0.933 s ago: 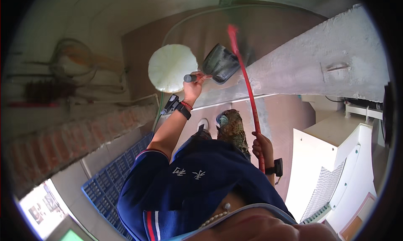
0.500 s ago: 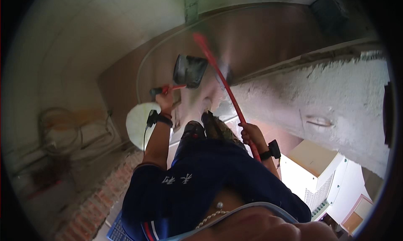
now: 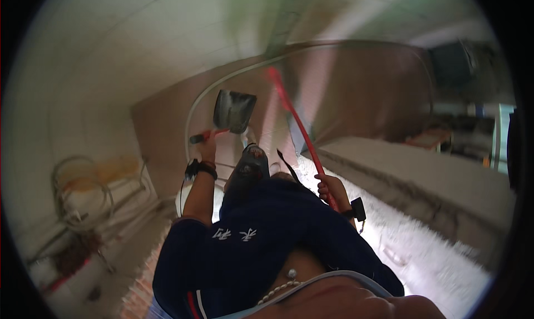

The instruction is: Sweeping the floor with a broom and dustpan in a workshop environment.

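Note:
My left hand (image 3: 208, 146) is closed around a short red handle (image 3: 220, 131) with a black end. A dark, square dustpan (image 3: 235, 112) with a pale, dusty inner face hangs just past that hand, beside the handle. In my right hand (image 3: 332, 189) is a long red pole (image 3: 305, 131), fingers wrapped around its near part. The pole slants forward and left; its far end is thicker and blurred, so I cannot tell what sits on it. Black bands with small boxes are strapped to both wrists.
A rough concrete ledge (image 3: 411, 174) runs along the right. Reddish-brown floor (image 3: 356, 91) spreads ahead, edged by a pale hose or pipe (image 3: 203, 98). Coiled hose (image 3: 83, 194) lies at the left wall (image 3: 72, 119). A white round thing (image 3: 183, 199) and bricks (image 3: 147, 280) are at lower left.
My body and view have turned, and the ledge on the right has shifted. My left hand and the dustpan are lower and further left in the picture; both hands keep their grips.

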`<state>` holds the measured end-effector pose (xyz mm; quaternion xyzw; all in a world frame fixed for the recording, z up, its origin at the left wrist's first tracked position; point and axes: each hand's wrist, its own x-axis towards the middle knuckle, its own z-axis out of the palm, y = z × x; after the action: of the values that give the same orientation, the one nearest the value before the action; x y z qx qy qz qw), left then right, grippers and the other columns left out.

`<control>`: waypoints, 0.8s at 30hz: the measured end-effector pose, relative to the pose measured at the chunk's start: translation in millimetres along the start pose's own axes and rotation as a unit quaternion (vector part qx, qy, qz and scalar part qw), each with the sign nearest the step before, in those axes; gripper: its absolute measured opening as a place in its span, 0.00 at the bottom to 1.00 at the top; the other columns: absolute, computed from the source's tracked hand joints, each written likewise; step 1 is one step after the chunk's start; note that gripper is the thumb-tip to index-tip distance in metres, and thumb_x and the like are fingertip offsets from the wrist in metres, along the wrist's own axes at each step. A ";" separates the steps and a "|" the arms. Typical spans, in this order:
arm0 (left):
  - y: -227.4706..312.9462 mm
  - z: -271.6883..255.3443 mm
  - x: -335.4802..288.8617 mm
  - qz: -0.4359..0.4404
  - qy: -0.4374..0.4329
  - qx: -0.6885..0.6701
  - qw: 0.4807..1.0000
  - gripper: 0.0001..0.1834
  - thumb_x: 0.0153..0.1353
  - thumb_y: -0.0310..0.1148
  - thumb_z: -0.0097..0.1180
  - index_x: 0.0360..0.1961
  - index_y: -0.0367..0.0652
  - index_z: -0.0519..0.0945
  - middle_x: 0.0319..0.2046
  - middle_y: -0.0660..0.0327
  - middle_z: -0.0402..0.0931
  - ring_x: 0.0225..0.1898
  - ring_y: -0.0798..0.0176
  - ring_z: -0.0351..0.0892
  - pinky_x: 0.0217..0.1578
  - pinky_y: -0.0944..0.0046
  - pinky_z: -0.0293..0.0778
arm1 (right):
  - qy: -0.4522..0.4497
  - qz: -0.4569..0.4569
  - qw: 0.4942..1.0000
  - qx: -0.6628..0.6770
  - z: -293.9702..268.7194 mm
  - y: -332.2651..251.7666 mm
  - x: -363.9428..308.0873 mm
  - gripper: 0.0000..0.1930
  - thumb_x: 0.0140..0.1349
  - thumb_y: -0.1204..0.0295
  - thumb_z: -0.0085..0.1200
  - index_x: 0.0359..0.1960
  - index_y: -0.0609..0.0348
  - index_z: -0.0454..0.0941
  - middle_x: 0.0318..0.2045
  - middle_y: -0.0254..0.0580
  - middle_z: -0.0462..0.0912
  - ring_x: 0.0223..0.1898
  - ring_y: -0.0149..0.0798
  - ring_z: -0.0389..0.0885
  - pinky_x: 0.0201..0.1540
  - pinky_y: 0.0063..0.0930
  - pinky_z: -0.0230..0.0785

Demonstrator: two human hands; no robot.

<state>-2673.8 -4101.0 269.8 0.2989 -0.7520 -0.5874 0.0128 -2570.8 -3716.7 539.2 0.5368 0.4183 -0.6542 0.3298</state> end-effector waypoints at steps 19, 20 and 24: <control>118.2 -195.0 19.9 -0.054 0.328 -0.105 0.937 0.07 0.48 0.28 0.60 0.27 0.40 0.76 0.22 0.62 0.74 0.25 0.68 0.72 0.27 0.68 0.69 | -0.145 -0.019 0.777 -0.613 365.3 -202.4 38.4 0.13 0.60 0.64 0.47 0.39 0.61 0.69 0.13 0.29 0.65 0.09 0.21 0.59 0.09 0.16 0.50; 113.1 -198.6 5.6 -0.099 0.342 -0.055 0.933 0.07 0.48 0.29 0.60 0.28 0.40 0.75 0.23 0.62 0.74 0.26 0.68 0.72 0.28 0.68 0.68 | -0.156 -0.011 0.746 -0.647 388.3 -198.5 37.0 0.12 0.60 0.63 0.46 0.37 0.60 0.69 0.13 0.29 0.65 0.09 0.22 0.60 0.09 0.17 0.51; 114.3 -201.4 -9.1 -0.138 0.414 -0.074 0.897 0.08 0.49 0.32 0.59 0.29 0.41 0.75 0.24 0.60 0.75 0.28 0.67 0.73 0.29 0.67 0.69 | -0.219 -0.087 0.551 -0.801 489.9 -188.5 83.5 0.11 0.60 0.62 0.46 0.32 0.57 0.68 0.12 0.30 0.67 0.10 0.26 0.65 0.11 0.22 0.59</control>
<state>-2641.4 -4258.2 436.9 0.6142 -0.5845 -0.4599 0.2639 -2962.9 -4075.4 530.0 -0.1478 0.7287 -0.1711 0.6464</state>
